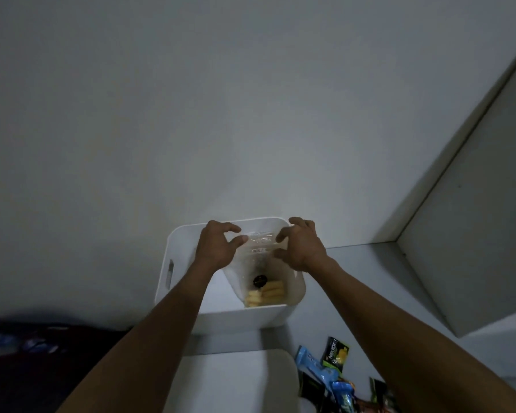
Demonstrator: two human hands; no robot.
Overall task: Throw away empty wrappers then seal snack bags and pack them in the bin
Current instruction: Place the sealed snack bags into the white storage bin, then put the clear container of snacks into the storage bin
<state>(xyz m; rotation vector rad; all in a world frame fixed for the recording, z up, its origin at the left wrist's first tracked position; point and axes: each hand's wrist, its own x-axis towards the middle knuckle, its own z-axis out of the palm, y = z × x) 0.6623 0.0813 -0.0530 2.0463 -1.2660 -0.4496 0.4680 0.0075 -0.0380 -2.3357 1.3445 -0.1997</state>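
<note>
At the bottom right of the frame, nearest to the camera, a heap of snack packets [337, 380] in blue, green and black lay on a pale surface [236, 383]; it was too dark to tell whether they were full or empty. Above them, in the lower middle of the frame, a white bin [173, 263] with a handle slot in its left wall stood against the grey wall [221, 114].

Both arms reached over this bin. The left hand [216, 247] and the right hand [303, 247] held the top of a clear snack bag [261, 263], each with curled fingers and thumb pinching one upper corner. The bag hung down into the bin, and yellow stick-shaped snacks [265, 295] sat at its bottom, near the front wall of the bin.

The step in hand seemed to be the sealing of this bag. I could not tell if its mouth was already closed. The next move probably called for pressing or folding the top shut, then laying the bag down flat and releasing it, so that room was left for other bags.
</note>
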